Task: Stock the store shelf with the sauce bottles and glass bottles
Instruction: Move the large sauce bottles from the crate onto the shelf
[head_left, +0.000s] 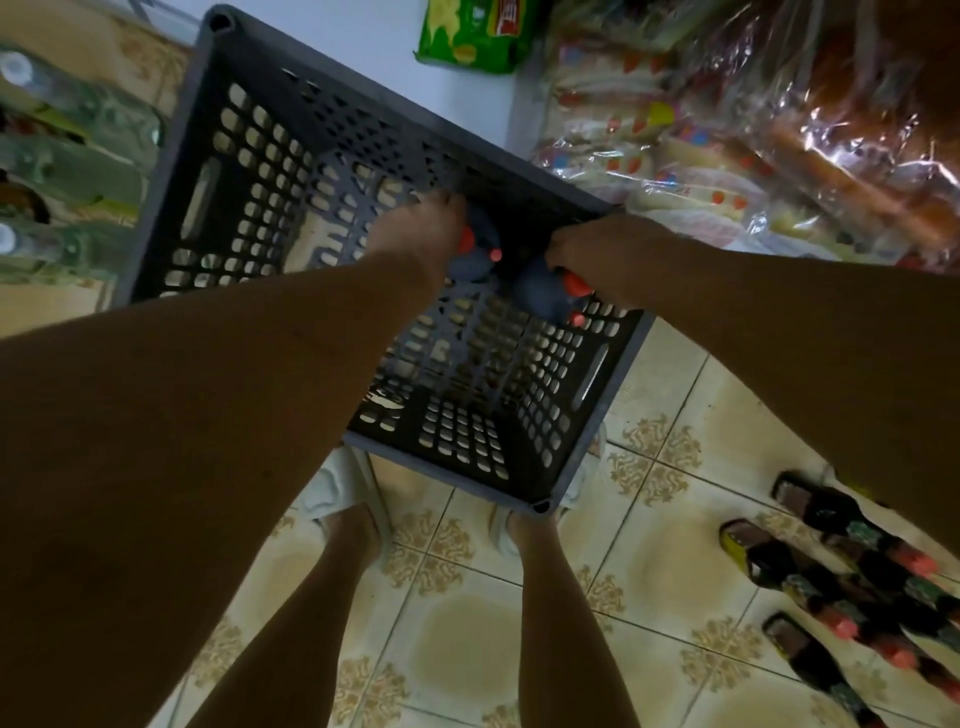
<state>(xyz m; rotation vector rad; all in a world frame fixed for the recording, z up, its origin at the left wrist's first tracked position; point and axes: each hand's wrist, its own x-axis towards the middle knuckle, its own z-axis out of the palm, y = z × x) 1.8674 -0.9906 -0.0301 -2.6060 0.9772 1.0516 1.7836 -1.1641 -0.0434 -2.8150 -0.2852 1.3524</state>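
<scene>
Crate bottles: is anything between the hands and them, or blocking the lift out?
Nothing visible does. The left hand and right hand are already down inside the crate, each on red-capped bottles. The crate's top is open above them. The shelf they go to cannot be judged from this view.

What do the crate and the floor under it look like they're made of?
The crate looks like moulded plastic, dark grey and matt: its walls are a grid of evenly punched holes with rounded handle slots. The floor looks like glazed ceramic tile: cream squares with printed brown ornaments, straight grout lines and a soft sheen.
</scene>
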